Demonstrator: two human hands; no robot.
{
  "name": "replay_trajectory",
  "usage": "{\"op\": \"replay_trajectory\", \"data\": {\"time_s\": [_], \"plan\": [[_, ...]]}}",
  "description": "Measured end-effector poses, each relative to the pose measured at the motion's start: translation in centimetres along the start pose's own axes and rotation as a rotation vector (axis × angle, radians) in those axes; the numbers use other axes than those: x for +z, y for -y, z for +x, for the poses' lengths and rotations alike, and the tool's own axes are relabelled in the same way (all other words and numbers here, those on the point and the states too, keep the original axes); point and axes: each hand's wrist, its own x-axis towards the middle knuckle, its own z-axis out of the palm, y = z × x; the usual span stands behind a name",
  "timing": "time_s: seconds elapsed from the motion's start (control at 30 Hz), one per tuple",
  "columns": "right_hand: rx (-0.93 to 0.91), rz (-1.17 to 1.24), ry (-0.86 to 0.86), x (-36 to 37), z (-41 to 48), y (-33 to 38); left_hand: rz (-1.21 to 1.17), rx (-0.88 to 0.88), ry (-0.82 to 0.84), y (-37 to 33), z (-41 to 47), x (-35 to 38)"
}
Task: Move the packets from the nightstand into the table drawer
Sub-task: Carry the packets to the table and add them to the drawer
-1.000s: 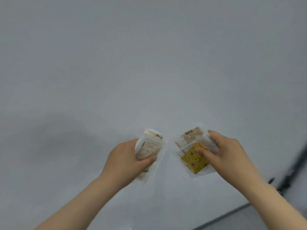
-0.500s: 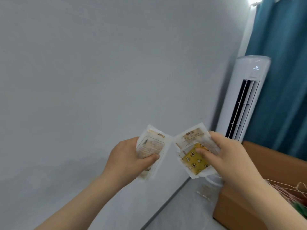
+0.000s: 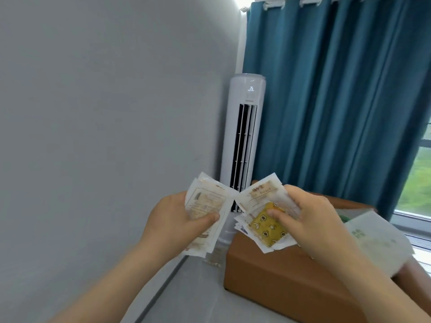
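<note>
We see a white tower air conditioner (image 3: 245, 141), a grey wall (image 3: 105, 113) to its left, teal curtains (image 3: 338, 101) just right of it, a brown cardboard box (image 3: 279, 276) beside its base

This is looking like a room in a home. Beyond the fingers (image 3: 300, 199) a white tower air conditioner (image 3: 245, 136) is standing in the corner, with teal curtains (image 3: 338, 101) hanging right of them across a window (image 3: 419, 187).
</note>
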Motion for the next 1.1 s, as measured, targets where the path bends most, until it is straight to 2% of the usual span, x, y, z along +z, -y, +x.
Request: {"op": "replay_trajectory", "data": {"time_s": [0.17,0.4,0.63,0.83,1.0,1.1], "plan": [[0.177,-0.088,-0.037,-1.8,-1.0,-8.2,-0.028,0.011,0.147,-2.2,4.4,8.5],[0.462,-0.218,0.044,-1.3,-0.8,-17.4,-0.021,0.097,0.379,-1.9,11.3,19.5],[0.827,-0.204,0.048,1.1,-2.2,-24.6,0.012,0.176,0.636,0.0,16.5,30.4],[1.089,-0.204,-0.091,2.3,-5.0,-29.8,-0.026,0.186,0.861,-0.6,18.4,40.0],[1.234,-0.136,-0.265,2.4,-7.3,-35.2,-0.022,0.192,0.970,-2.5,18.7,48.4],[1.293,-0.128,-0.300,1.6,-8.8,-38.8,-0.027,0.164,0.988,-4.1,18.3,53.2]]}}
